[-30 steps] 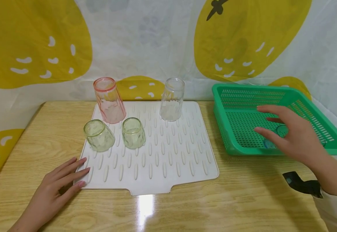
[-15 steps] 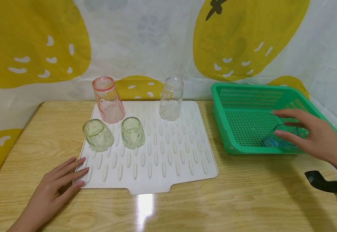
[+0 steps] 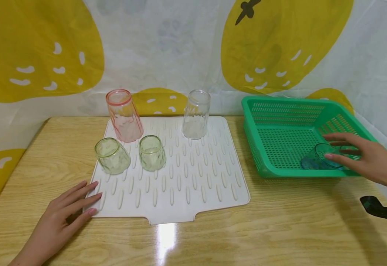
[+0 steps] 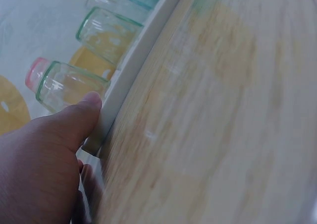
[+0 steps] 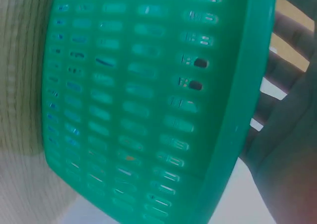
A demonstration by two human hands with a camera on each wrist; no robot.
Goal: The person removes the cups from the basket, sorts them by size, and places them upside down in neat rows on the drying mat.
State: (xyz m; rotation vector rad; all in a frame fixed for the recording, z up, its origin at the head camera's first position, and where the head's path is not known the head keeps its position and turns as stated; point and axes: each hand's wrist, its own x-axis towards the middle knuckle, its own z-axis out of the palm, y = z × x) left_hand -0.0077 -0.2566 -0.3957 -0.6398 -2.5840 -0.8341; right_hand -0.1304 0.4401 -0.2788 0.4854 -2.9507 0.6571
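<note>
My left hand (image 3: 61, 218) lies with spread fingers on the left front corner of the white ribbed mat (image 3: 180, 192). My right hand (image 3: 373, 159) reaches over the green basket (image 3: 268, 166), fingers extended, thumb over the blue glass (image 3: 314, 159) lying in it; whether they touch, I cannot tell. Another glass beside it is partly hidden by the fingers. On the mat stand a pink glass (image 3: 126, 122), a clear tall glass (image 3: 196, 120) and two short green glasses (image 3: 113, 159), (image 3: 152, 155). In the right wrist view the basket wall (image 5: 124, 105) hides the glasses.
A wooden table (image 3: 213, 240) carries the mat and, to its right, the basket. Behind them hangs a white cloth (image 3: 163, 48) with yellow fruit shapes. A black strap (image 3: 381, 210) is near my right wrist.
My right hand has moved rightward and slightly down over the basket, uncovering more of the blue glass. The left hand stays on the mat's corner.
</note>
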